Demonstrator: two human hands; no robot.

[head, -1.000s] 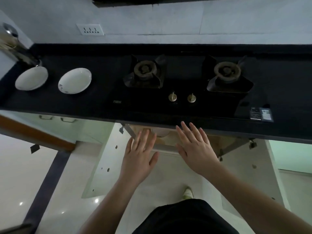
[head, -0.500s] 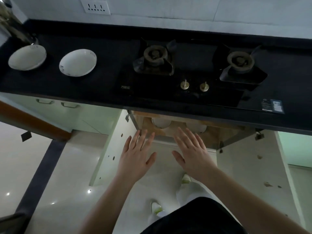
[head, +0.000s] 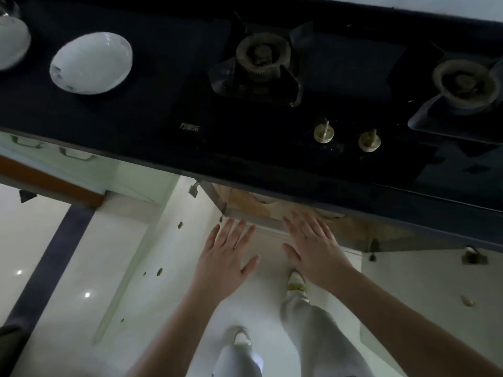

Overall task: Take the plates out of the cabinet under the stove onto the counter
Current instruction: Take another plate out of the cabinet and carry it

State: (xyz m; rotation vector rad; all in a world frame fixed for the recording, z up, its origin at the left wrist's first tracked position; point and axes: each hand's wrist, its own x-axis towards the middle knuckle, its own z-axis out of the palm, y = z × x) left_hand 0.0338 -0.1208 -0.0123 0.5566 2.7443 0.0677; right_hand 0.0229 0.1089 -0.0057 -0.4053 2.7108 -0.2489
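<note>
Both hands, the left hand [head: 226,257] and right hand [head: 317,247], reach flat and empty toward the open cabinet [head: 299,213] at frame centre. Two plates [head: 91,62] sit on the table [head: 152,99], upper left.

Dim counter [head: 136,110], floor glare, motion blur, wide-angle bending

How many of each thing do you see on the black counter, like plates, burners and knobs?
White round plates: 2 (one whole, one cut off at the left edge)
Round metal gas burners: 2 ()
Small brass-coloured stove knobs: 2 ()
Total: 6
</note>
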